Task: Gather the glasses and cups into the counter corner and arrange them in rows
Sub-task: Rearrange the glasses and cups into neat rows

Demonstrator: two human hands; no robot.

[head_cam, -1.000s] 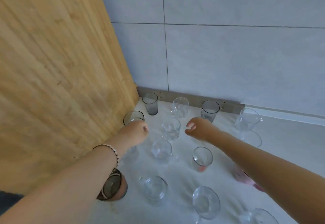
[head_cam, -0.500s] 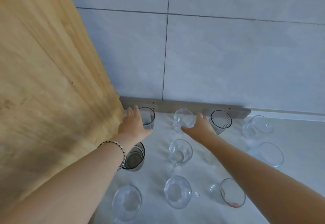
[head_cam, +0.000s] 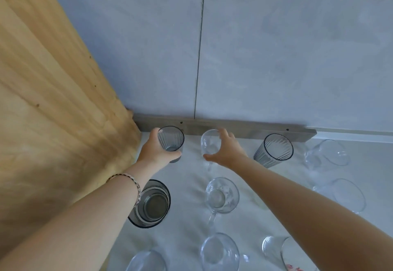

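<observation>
My left hand (head_cam: 155,151) is wrapped around a grey ribbed glass (head_cam: 171,141) that stands upright in the counter corner, next to the wooden panel. My right hand (head_cam: 225,151) curls around a clear cup (head_cam: 208,142) at the back wall, thumb in front and fingers behind it. A second grey ribbed glass (head_cam: 274,149) stands to the right. A wide grey glass (head_cam: 152,205) sits below my left wrist. A clear mug (head_cam: 221,196) with its handle toward me stands in the middle. More clear glasses (head_cam: 219,251) fill the front.
A wooden panel (head_cam: 53,122) closes the left side. The tiled wall (head_cam: 255,58) and a grey strip (head_cam: 234,127) close the back. Clear mugs (head_cam: 327,153) and a clear bowl-shaped glass (head_cam: 348,194) stand at the right on the white counter (head_cam: 187,185).
Both hands have reached further back. My left hand has closed round the corner grey glass, and my right hand has curled round the clear cup. The camera has moved closer.
</observation>
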